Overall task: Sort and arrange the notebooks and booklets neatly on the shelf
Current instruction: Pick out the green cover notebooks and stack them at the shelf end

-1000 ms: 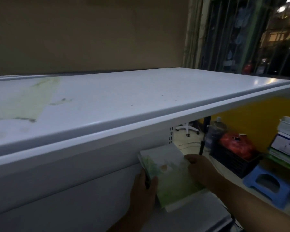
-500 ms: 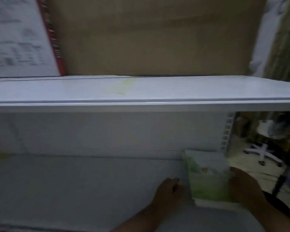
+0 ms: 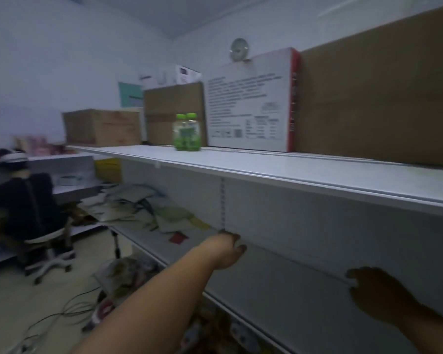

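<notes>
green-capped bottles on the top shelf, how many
2, side by side on the top shelf: the left bottle and the right bottle, in front of a brown cardboard box. More may be hidden behind them.

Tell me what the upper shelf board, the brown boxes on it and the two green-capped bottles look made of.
Upper shelf board: probably painted sheet metal; smooth white satin surface, folded front lip. Brown boxes: cardboard, matte brown, flat faces, square edges. Green-capped bottles: likely clear plastic, green caps; blur leaves it open.
</notes>
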### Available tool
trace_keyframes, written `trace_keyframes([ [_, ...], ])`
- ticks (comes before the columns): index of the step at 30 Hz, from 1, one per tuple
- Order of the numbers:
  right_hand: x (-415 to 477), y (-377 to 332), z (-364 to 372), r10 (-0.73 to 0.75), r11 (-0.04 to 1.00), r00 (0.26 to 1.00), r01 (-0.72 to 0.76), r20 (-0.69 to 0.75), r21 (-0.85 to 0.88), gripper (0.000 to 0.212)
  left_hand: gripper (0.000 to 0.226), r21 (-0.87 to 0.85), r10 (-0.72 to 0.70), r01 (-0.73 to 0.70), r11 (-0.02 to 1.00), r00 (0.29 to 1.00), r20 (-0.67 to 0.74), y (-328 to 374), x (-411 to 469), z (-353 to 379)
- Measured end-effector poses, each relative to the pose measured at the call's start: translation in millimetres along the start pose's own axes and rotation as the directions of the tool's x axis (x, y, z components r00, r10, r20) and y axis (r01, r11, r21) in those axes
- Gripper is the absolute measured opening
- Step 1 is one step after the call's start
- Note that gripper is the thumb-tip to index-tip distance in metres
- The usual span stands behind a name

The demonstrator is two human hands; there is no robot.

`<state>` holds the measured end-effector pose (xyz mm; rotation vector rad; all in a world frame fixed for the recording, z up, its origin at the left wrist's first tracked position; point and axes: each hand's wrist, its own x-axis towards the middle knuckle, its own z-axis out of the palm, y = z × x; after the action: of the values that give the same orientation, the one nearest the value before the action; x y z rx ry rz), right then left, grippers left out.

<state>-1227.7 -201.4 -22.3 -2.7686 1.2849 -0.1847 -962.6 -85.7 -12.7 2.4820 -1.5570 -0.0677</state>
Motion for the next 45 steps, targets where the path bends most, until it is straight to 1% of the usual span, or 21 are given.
trace_keyframes([
  [1,14,-27,15,-0.063,0.997,0.998,0.063,0.001,0.041,0.048,0.055,-0.021,-0.014,0.013,1.0,0.998,-0.054,-31,-6,-10],
  [2,32,-58,26,-0.092,0.996,0.994,0.091,0.053,0.02,0.049,0.055,0.002,-0.033,0.034,0.999,0.996,-0.088,-66,-10,-19],
  [4,59,-137,46,-0.194,0.98,0.967,0.199,0.165,-0.016,0.05,0.057,0.054,-0.066,0.069,0.996,0.996,-0.061,-133,-28,-33],
  [5,73,-175,57,-0.25,0.967,0.95,0.254,0.187,0.005,0.05,0.057,0.075,-0.089,0.093,0.993,0.995,-0.045,-163,-36,-37],
  [6,87,-211,62,-0.289,0.954,0.935,0.299,0.207,-0.014,0.051,0.058,0.078,-0.111,0.113,0.991,0.994,-0.022,-194,-42,-40],
  [8,111,-275,70,-0.336,0.936,0.908,0.351,0.249,-0.015,0.053,0.059,0.123,-0.202,0.199,0.972,0.979,0.011,-254,-55,-52],
  [13,145,-393,91,-0.458,0.885,0.858,0.466,0.231,0.025,0.06,0.062,0.172,-0.333,0.329,0.929,0.943,-0.003,-364,-72,-74],
  [15,155,-421,96,-0.488,0.868,0.842,0.497,0.23,0.021,0.06,0.062,0.17,-0.339,0.337,0.926,0.941,-0.02,-388,-69,-77],
  [18,180,-452,103,-0.504,0.859,0.833,0.512,0.23,0.026,0.06,0.061,0.153,-0.301,0.303,0.941,0.953,-0.038,-412,-58,-78],
  [21,211,-477,113,-0.509,0.856,0.826,0.515,0.242,0.04,0.058,0.061,0.13,-0.276,0.275,0.953,0.961,-0.014,-436,-35,-73],
  [23,238,-489,121,-0.488,0.869,0.838,0.493,0.242,0.045,0.054,0.06,0.129,-0.263,0.261,0.957,0.965,0.001,-452,-14,-68],
  [25,272,-499,129,-0.472,0.881,0.859,0.47,0.2,0.06,0.052,0.06,0.137,-0.248,0.243,0.96,0.968,0.024,-467,8,-63],
  [28,326,-517,142,-0.464,0.881,0.882,0.449,0.085,0.148,0.049,0.061,0.171,-0.215,0.205,0.964,0.976,0.043,-488,39,-66],
  [32,390,-549,146,-0.444,0.873,0.895,0.42,0.044,0.248,0.053,0.059,0.16,-0.23,0.217,0.963,0.971,0.068,-524,84,-89],
  [34,420,-569,143,-0.439,0.851,0.898,0.428,-0.034,0.304,0.055,0.057,0.143,-0.224,0.218,0.966,0.974,0.033,-543,104,-98],
  [36,443,-592,143,-0.442,0.832,0.894,0.439,-0.071,0.341,0.059,0.054,0.115,-0.214,0.211,0.971,0.977,0.014,-562,121,-100],
  [38,458,-612,152,-0.452,0.846,0.891,0.446,-0.051,0.293,0.063,0.053,0.09,-0.209,0.203,0.975,0.976,0.058,-579,133,-97],
  [40,475,-629,167,-0.482,0.863,0.875,0.482,-0.04,0.151,0.069,0.051,0.047,-0.174,0.171,0.984,0.983,0.064,-595,149,-96],
  [42,492,-639,176,-0.495,0.869,0.869,0.495,0.006,0.025,0.072,0.045,-0.039,-0.131,0.132,0.99,0.991,0.03,-611,168,-102],
  [44,503,-645,183,-0.497,0.865,0.867,0.499,0.036,-0.052,0.068,0.042,-0.111,-0.106,0.106,0.988,0.994,0.005,-628,183,-109],
  [45,505,-647,186,-0.506,0.859,0.863,0.505,0.011,-0.087,0.064,0.04,-0.133,-0.087,0.087,0.987,0.996,0.0,-639,189,-112],
])
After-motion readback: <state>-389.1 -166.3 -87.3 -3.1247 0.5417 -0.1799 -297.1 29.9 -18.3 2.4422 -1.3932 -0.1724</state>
